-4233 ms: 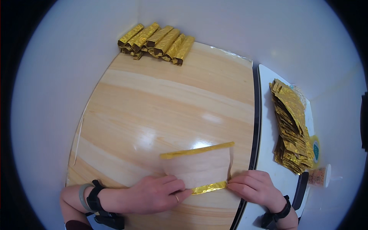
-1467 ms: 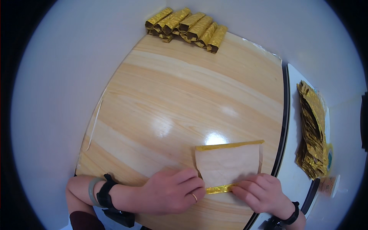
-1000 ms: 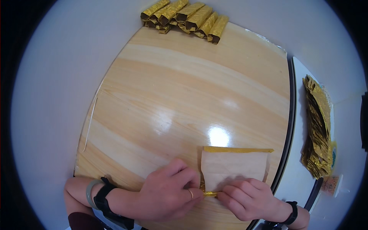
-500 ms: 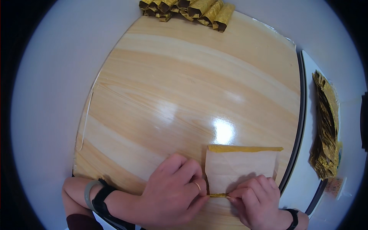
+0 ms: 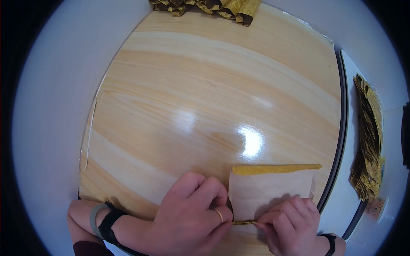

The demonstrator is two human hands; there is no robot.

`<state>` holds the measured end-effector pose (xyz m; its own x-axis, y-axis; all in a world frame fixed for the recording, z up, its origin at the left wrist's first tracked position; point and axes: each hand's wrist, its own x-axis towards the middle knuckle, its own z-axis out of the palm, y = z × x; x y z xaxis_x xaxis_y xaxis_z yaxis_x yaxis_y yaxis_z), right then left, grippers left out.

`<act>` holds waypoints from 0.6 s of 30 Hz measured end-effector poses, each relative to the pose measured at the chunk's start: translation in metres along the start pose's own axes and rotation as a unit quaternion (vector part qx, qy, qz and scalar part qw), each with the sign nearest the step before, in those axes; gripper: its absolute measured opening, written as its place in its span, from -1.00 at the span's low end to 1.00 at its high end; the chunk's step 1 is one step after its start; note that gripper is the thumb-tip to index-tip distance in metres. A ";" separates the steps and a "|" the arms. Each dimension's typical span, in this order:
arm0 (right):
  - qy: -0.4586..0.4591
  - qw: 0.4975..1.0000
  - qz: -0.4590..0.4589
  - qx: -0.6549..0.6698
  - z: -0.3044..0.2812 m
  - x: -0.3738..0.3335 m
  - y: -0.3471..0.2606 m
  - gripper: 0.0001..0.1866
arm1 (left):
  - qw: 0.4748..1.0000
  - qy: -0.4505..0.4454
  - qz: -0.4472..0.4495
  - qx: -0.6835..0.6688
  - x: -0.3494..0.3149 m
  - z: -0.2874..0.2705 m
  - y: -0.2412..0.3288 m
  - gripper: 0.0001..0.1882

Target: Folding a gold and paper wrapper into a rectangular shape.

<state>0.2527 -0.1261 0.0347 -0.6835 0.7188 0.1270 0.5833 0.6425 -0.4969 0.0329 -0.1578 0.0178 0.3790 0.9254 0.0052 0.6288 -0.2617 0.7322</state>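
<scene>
A wood-grained tabletop (image 5: pixel 205 85) is bordered by pale walls (image 5: pixel 51 106) and, at right, by a dark strip (image 5: pixel 344 94); light (image 5: pixel 252 141) is reflected in its gloss.

Bench top: glossy wood-grain, gold-foil paper goods resting on it

The bench (image 5: pixel 179 85) has a pale wood-grain top with a glossy finish; light reflects in bright patches near its middle. At the far edge lies a heap of gold-foil paper tubes (image 5: pixel 246 10), open ends facing the near side, partly cut off by the upper limit of view. A thin white strip (image 5: pixel 90 136), material undetermined, lies along the left edge. At the near right lies a pale paper sheet (image 5: pixel 267 187), with a gold fold along its far side. Dark edging (image 5: pixel 342 89) borders the right side; beyond it, a white surface (image 5: pixel 341 207) carries a stack of gold-foil papers (image 5: pixel 369 141).
</scene>
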 end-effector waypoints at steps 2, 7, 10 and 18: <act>0.001 1.000 0.002 -0.006 -0.001 0.002 0.000 -0.80 | 1.000 -0.009 0.002 0.003 0.001 -0.001 0.001 -0.81; 0.001 1.000 0.017 0.007 -0.003 0.005 0.003 -0.78 | 0.999 0.023 0.008 0.024 0.000 0.011 0.002 -0.78; -0.003 1.000 0.020 0.002 -0.003 0.006 0.002 -0.79 | 1.000 0.020 0.004 0.021 -0.001 0.008 0.002 -0.77; 0.010 1.000 0.009 -0.025 -0.003 0.006 -0.001 -0.80 | 1.000 -0.016 0.001 0.022 -0.001 0.004 0.001 -0.77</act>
<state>0.2492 -0.1216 0.0383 -0.6640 0.7352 0.1362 0.6168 0.6416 -0.4559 0.0359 -0.1599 0.0158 0.4016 0.9157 -0.0165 0.6575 -0.2757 0.7012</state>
